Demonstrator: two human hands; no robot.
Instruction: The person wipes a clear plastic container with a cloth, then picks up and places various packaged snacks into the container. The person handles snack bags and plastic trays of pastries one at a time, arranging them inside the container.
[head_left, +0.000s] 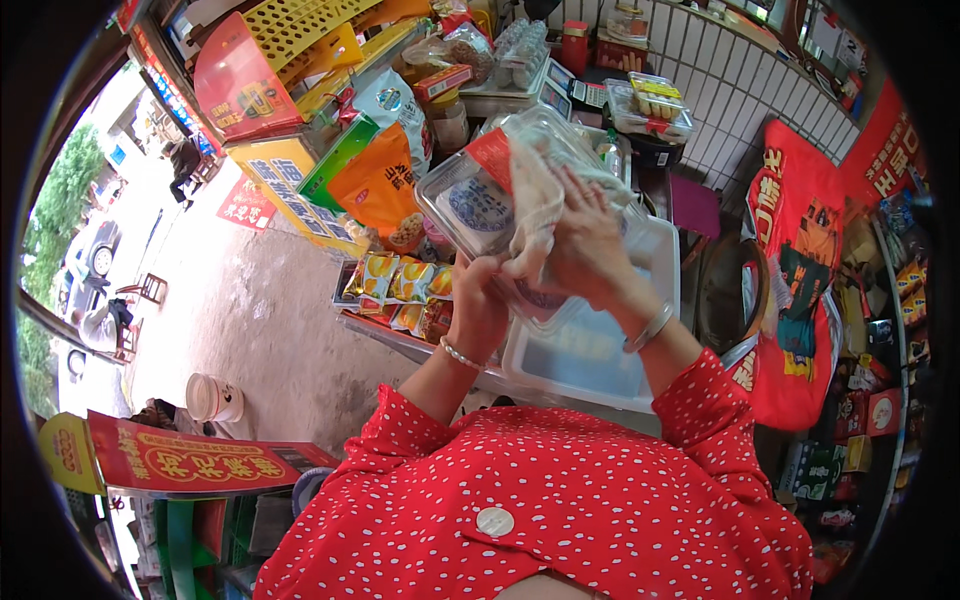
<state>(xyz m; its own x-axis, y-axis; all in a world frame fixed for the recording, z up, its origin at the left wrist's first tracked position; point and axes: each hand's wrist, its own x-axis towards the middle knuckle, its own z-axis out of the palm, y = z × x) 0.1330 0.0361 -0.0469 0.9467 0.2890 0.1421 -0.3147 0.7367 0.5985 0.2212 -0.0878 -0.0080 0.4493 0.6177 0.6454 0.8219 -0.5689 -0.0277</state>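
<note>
A clear plastic food box (442, 196) is tilted in front of me above the counter. Round blue-and-white patterned pieces show through its lid, and a red label lies across it. My left hand (480, 296) grips the box's near edge. Over the lid, my right hand (589, 236) presses a pale, crumpled cloth (536, 206) against the plastic; its fingertips are partly hidden in the folds. Beneath both hands stands a white translucent plastic tub (667, 262) with a bluish bottom.
Left of the box are an orange snack bag (379, 187) and several small yellow packets (397, 277). A scale (555, 97), a calculator (587, 94) and stacked food boxes (649, 112) stand behind. A large red bag (802, 225) is at right, a white bucket (215, 397) on the floor.
</note>
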